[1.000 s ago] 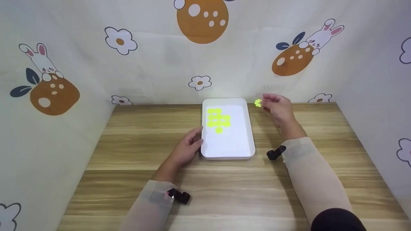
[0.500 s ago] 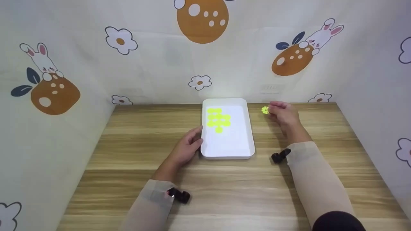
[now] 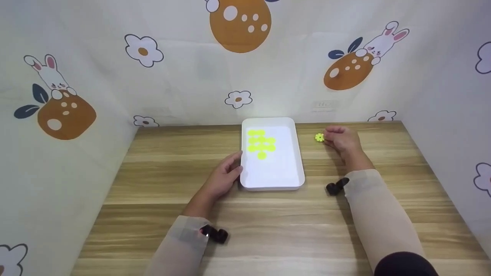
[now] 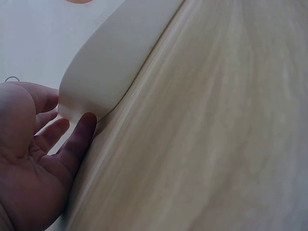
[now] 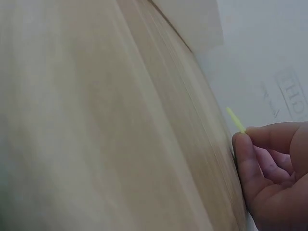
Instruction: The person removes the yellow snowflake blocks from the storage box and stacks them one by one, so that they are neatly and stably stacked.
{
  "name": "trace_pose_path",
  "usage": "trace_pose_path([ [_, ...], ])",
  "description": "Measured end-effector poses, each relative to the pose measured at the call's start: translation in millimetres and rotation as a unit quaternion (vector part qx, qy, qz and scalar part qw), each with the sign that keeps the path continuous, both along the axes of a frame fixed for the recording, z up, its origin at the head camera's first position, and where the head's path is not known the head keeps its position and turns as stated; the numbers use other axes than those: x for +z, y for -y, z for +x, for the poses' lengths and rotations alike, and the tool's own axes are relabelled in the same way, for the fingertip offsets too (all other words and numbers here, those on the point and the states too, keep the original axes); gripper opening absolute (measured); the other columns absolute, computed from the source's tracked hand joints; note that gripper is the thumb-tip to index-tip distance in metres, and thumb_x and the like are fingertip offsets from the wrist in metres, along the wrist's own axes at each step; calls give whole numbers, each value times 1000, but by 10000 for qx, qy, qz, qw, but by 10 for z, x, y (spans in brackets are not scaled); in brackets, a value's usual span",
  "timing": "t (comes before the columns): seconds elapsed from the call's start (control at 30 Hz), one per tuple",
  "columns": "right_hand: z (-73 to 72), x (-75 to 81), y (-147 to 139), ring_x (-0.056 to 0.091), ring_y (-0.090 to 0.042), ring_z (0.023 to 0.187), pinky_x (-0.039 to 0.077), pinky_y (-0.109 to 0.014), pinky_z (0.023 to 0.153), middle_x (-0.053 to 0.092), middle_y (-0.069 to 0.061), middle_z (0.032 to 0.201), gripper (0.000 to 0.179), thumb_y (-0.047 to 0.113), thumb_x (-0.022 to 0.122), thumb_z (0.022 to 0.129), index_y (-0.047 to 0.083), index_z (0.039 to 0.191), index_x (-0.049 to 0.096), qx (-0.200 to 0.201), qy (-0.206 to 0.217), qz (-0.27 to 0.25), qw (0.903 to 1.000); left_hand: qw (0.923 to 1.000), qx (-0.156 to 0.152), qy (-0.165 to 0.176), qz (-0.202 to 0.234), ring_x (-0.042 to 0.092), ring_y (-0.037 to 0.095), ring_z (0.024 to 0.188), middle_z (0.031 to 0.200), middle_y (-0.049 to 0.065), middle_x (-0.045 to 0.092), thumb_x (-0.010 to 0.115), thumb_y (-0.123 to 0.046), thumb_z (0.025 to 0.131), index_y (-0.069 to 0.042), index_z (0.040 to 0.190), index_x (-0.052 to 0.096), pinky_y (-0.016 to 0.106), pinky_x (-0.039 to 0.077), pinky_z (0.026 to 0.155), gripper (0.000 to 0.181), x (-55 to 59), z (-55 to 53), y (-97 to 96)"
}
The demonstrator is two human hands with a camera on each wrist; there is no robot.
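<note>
My right hand (image 3: 345, 143) pinches a thin, bright yellow snowflake disc (image 3: 320, 137) with a notched rim and small holes, just right of the tray. Seen edge-on in the right wrist view, the disc (image 5: 235, 120) sticks out between thumb and index finger, close to the table. A shallow white tray (image 3: 272, 176) lies lengthwise in the middle. Against its left side rests my left hand (image 3: 221, 178), fingers and thumb spread loosely along the outer wall (image 4: 108, 62). Several more yellow discs (image 3: 261, 155) lie flat inside the tray's far left part, side by side in a cluster.
The wood-grain table (image 3: 161, 172) ends at the back against a pale cloth (image 3: 184, 84) printed with rabbits, fruit and flowers. Similar cloth hangs on the left and right. A small black wrist camera (image 3: 337, 186) hangs from each light sleeve (image 3: 379, 211).
My right hand has drawn nearer and to the right, away from the back cloth, with the disc still pinched. The left hand and the tray have stayed in place.
</note>
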State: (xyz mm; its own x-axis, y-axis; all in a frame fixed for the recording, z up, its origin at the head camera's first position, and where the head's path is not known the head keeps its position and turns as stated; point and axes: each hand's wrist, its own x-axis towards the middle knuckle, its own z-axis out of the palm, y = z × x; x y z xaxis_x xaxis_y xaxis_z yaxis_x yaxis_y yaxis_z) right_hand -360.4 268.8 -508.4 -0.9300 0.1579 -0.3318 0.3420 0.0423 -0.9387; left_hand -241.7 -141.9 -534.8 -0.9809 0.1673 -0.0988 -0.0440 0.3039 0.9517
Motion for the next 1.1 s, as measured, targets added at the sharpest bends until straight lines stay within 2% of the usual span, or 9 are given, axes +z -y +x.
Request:
trace_pose_path([
  [0.13, -11, 5, -4, 74, -9, 101, 63, -25, 99, 75, 1, 111, 48, 2, 72, 100, -2, 146, 61, 32, 88, 50, 9999, 10000, 8, 31, -11, 28, 27, 165, 172, 4, 42, 62, -22, 108, -23, 161, 50, 51, 22, 137, 54, 12, 4, 6],
  [0.4, -3, 73, 4, 71, -11, 114, 59, -26, 107, 65, -13, 144, 49, 3, 67, 103, 2, 151, 58, 144, 273, 224, 9993, 10000, -7, 86, 29, 31, 25, 164, 172, 2, 42, 62, -22, 109, -26, 160, 51, 50, 27, 136, 53, 26, -3, 5],
  [0.57, 32, 110, 5, 70, -11, 119, 58, -27, 110, 59, -17, 154, 51, 4, 66, 103, 2, 153, 56, 306, 232, 405, 9984, 9999, -68, 16, 106, 37, 26, 161, 172, 4, 42, 61, -20, 108, -22, 161, 50, 49, 34, 133, 54, 17, -3, 4],
  [0.77, 58, 140, -2, 67, -18, 126, 55, -32, 115, 61, -15, 150, 51, 9, 66, 104, 3, 154, 54, 209, 262, 397, 9986, 10000, -62, 8, 68, 37, 26, 161, 170, 4, 45, 62, -20, 108, -22, 160, 51, 50, 32, 134, 54, 10, 0, 6],
  [0.93, 50, 168, -1, 67, -22, 128, 54, -37, 117, 63, -16, 144, 52, 7, 67, 104, -1, 153, 52, 90, 110, 138, 9998, 9999, 21, 154, -38, 33, 23, 164, 170, 0, 46, 62, -23, 108, -26, 160, 52, 50, 27, 136, 52, 24, -3, 2],
  [1.1, 22, 245, 57, 67, -25, 130, 54, -41, 118, 65, -14, 142, 53, 12, 71, 103, 3, 152, 54, 101, 128, -127, 9998, 9997, 11, 221, -38, 34, 23, 163, 170, 0, 45, 62, -24, 109, -27, 160, 51, 50, 29, 135, 52, 43, 0, 5],
])
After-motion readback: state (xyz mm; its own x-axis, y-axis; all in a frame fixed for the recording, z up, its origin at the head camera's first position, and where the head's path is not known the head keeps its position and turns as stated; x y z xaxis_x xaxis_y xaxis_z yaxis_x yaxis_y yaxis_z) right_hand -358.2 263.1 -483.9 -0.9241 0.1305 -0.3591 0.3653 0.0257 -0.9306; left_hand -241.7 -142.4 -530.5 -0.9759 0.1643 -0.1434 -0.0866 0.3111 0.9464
